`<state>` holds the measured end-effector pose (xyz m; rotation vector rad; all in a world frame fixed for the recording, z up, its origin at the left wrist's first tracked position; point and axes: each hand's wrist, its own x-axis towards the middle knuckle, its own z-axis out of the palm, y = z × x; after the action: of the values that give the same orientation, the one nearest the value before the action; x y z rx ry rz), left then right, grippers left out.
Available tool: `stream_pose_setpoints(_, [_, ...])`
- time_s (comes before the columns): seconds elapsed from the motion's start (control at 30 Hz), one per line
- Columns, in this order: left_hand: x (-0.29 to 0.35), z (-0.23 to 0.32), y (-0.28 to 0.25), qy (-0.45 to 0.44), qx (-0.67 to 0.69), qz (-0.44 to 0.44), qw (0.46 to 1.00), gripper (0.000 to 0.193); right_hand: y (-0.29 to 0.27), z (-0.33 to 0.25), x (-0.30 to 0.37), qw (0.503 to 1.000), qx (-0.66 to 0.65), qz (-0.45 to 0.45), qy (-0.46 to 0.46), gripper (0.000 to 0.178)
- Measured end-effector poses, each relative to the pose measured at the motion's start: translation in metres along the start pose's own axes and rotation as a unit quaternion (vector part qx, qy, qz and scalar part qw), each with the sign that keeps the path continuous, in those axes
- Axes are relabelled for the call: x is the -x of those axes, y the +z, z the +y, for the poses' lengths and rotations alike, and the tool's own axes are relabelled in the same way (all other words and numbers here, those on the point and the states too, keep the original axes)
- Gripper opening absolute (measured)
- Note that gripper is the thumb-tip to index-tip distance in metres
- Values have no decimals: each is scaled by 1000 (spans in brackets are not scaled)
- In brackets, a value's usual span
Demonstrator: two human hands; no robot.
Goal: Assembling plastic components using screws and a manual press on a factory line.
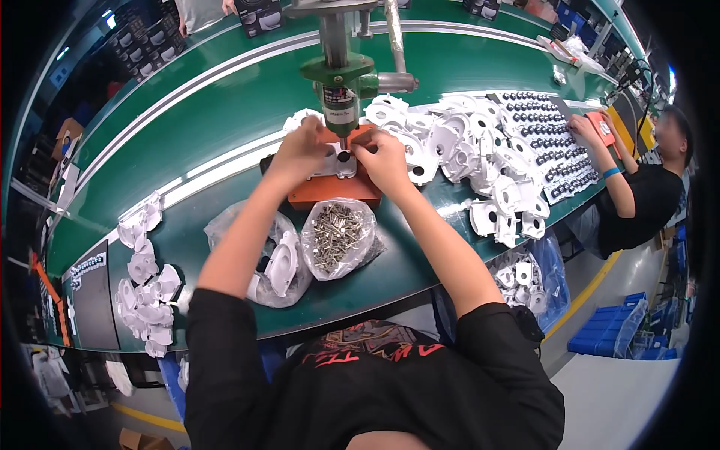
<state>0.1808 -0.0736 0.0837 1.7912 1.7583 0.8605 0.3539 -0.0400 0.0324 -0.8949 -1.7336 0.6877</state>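
Note:
A green machine head (339,79) comes down over an orange fixture (334,193), its narrow tip close to a white plastic part (324,166) lying there. On the left of that tip is my left hand (301,148), its fingers smeared by motion. My right hand (382,156) is on the other side, thumb and fingers pinched beside the tip and a dark round spot on the part; what they hold, if anything, is hidden. In front of the fixture sits a clear plastic bag of metal screws (336,238).
A second clear bag with white parts (283,266) adjoins the screws. White housings are piled on the right (480,150) and left (146,289). Rows of small black pieces (551,142) lie farther right, near a co-worker (645,187). A green conveyor belt (217,90) runs behind.

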Motion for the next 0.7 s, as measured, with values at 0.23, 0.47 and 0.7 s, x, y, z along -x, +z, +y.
stream_pose_setpoints(0.23, [59,-32,18,197,-52,82,976,24,10,-6,-3,998,4,-51,28,14])
stream_pose_setpoints(0.47, [59,-41,13,197,-72,95,973,27,20,-12,-5,997,11,-64,48,16])
stream_pose_setpoints(0.7, [50,-47,30,270,-18,127,954,22,3,-15,-2,989,50,-107,83,27])
